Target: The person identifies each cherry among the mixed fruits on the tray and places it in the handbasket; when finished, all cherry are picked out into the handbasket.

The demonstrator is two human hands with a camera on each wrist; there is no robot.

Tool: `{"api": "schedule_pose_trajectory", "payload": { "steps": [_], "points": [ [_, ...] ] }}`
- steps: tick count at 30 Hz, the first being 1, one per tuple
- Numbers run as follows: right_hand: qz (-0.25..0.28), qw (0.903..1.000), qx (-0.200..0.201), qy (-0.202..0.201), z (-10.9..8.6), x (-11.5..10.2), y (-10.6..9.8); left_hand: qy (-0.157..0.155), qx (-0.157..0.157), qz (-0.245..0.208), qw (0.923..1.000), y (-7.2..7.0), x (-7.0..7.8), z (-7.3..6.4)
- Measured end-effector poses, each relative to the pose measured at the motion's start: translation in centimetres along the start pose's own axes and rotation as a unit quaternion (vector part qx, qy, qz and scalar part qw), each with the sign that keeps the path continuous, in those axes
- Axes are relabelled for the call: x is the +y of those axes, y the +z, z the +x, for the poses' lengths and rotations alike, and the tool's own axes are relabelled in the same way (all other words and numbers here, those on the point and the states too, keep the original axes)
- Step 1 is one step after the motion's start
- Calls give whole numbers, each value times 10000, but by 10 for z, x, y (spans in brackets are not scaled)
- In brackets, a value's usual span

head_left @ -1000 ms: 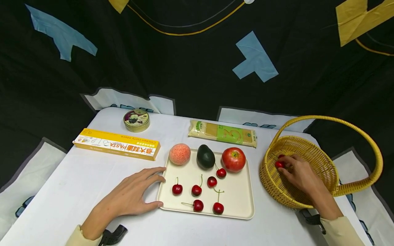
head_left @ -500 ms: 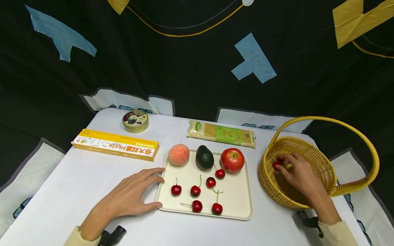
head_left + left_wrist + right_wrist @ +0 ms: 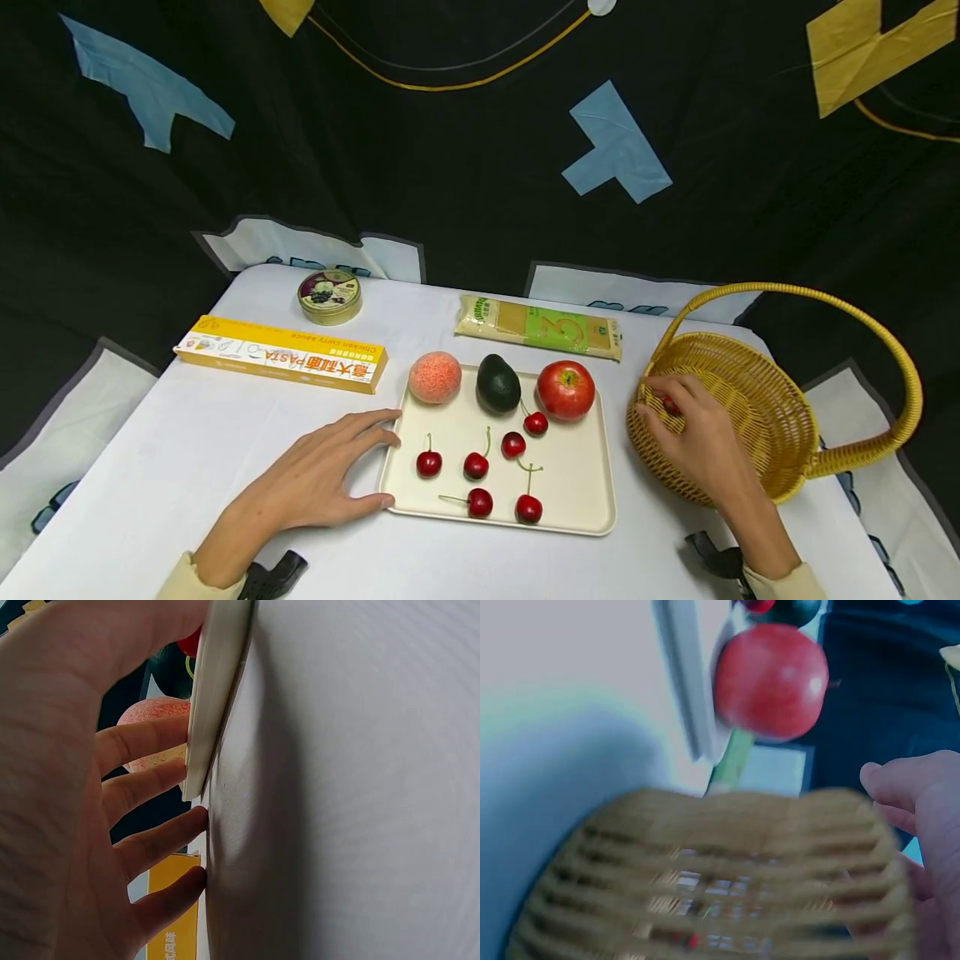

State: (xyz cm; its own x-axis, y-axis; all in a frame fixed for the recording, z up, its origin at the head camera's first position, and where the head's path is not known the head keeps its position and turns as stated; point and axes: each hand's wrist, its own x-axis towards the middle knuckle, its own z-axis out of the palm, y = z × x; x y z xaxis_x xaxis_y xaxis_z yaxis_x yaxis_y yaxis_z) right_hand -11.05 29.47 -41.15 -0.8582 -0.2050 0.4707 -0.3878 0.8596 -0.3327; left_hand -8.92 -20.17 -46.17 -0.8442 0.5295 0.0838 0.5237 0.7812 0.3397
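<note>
My left hand (image 3: 318, 475) rests at the left side of a cream tray (image 3: 573, 479). In the left wrist view its fairly straight fingers (image 3: 146, 739) touch the rim. On the tray lie several dark red cherries (image 3: 429, 464) with stems, a peach (image 3: 435, 377), an avocado (image 3: 498, 384) and a red apple (image 3: 566, 390). My right hand (image 3: 701, 437) is over the left rim of a yellow wicker basket (image 3: 783, 408), thumb and fingers apart. Below it, a cherry (image 3: 671, 406) shows inside the basket, partly hidden by the hand. No held thing is visible in the right wrist view.
Behind the tray lies a bag of noodles (image 3: 540, 327). A yellow pasta box (image 3: 281, 354) and a round tin (image 3: 330, 297) stand at the back left. The basket's tall handle (image 3: 892, 350) arches over its right side.
My right hand has moved left and up from the basket's inside to its left rim, away from the cherries there. The left hand and the tray have stayed put.
</note>
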Motion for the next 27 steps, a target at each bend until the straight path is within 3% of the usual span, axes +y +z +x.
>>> {"api": "schedule_pose_trajectory", "payload": {
  "steps": [6,14,20,27],
  "points": [
    [184,9991,122,-369,-1,-18,7,57,38,-18,10000,1,-1,1],
    [644,9937,-133,-903,-6,-38,34,47,53,-8,10000,1,-1,1],
    [1070,9883,-652,-873,-9,-51,51,22,-21,20,10000,0,-1,2],
    [1080,9860,-927,-866,-8,-61,65,22,-6,22,10000,0,0,1]
  ]
}}
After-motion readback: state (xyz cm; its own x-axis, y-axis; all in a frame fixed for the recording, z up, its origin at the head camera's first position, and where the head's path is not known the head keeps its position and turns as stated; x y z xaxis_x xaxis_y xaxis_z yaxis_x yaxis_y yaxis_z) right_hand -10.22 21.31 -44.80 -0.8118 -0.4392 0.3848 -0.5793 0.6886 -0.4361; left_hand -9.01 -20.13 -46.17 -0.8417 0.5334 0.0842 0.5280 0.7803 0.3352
